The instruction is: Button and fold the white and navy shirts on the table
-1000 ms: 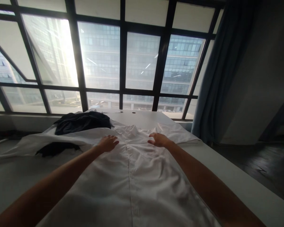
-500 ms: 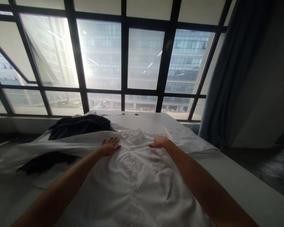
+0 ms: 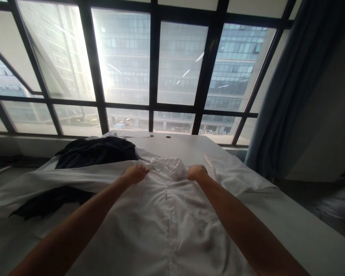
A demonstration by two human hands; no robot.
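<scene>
A white button-up shirt [image 3: 163, 218] lies face up on a white table [image 3: 301, 230], collar pointing toward the window. My left hand [image 3: 135, 173] is closed on the shirt's left shoulder beside the collar [image 3: 165, 164]. My right hand [image 3: 197, 172] is closed on the right shoulder, just past the collar. One long sleeve [image 3: 46, 180] stretches out to the left and a shorter-looking sleeve [image 3: 238, 172] lies to the right. A chest pocket [image 3: 202, 209] shows under my right forearm.
A dark garment [image 3: 94, 151] is heaped at the table's far left, with more dark cloth [image 3: 50, 199] under the white sleeve. Large black-framed windows [image 3: 152, 76] stand behind the table. A grey curtain [image 3: 287, 84] hangs at the right, above dark floor [image 3: 330, 211].
Both hands went from lying flat with fingers spread on the shirt's shoulders to curled fists gripping the fabric by the collar. The view tilted slightly.
</scene>
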